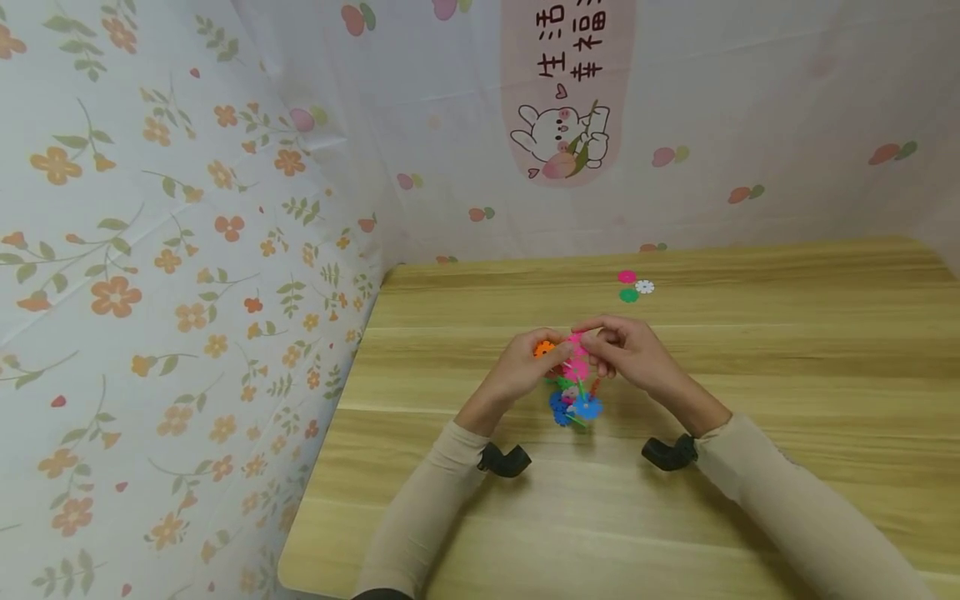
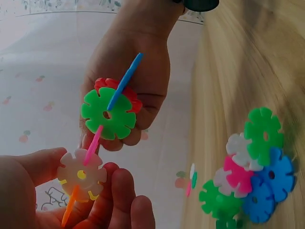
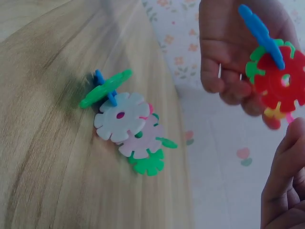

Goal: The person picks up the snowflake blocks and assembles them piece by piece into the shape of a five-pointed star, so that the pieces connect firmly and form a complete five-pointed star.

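Note:
My left hand and right hand meet over the table, both gripping one linked piece of notched plastic snowflake discs. In the left wrist view, my left fingers and thumb hold a whitish disc, which has an orange disc slotted into it. A pink disc, seen edge-on, joins it to a green disc, with a red disc and a blue disc beyond. My right fingertips pinch near the pink disc; their exact contact is partly hidden.
A second linked cluster of blue, green, white and pink discs stands on the wooden table, just below the hands. Farther back lie three loose discs: magenta, white and green. Patterned cloth hangs behind and at left.

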Demonstrator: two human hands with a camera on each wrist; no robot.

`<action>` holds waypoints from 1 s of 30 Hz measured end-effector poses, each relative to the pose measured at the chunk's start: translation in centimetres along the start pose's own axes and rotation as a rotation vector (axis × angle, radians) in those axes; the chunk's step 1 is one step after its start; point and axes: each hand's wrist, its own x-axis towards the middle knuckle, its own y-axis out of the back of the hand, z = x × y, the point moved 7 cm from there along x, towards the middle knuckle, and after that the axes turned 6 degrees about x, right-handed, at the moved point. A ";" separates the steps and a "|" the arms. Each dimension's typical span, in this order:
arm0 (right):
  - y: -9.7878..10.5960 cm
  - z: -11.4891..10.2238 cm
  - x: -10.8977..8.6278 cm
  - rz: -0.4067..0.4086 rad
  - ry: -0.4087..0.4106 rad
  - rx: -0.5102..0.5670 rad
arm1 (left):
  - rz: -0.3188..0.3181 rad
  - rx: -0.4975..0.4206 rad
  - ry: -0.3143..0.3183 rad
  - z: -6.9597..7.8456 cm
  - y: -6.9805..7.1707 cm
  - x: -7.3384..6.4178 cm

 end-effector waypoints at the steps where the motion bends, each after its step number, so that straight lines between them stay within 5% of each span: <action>1: 0.1 0.2 0.1 0.008 -0.013 -0.001 | 0.013 0.002 -0.002 -0.1 0.3 -0.1; 8: 0.7 2.9 0.8 0.082 -0.120 -0.035 | 0.080 0.011 0.029 -1.1 2.7 -0.9; 15: -0.2 6.3 1.1 0.047 -0.229 -0.198 | 0.108 0.009 0.067 -2.5 4.3 -1.8; 30: -2.3 7.2 1.0 -0.052 -0.209 -0.342 | 0.105 -0.018 0.126 -4.6 4.9 -2.2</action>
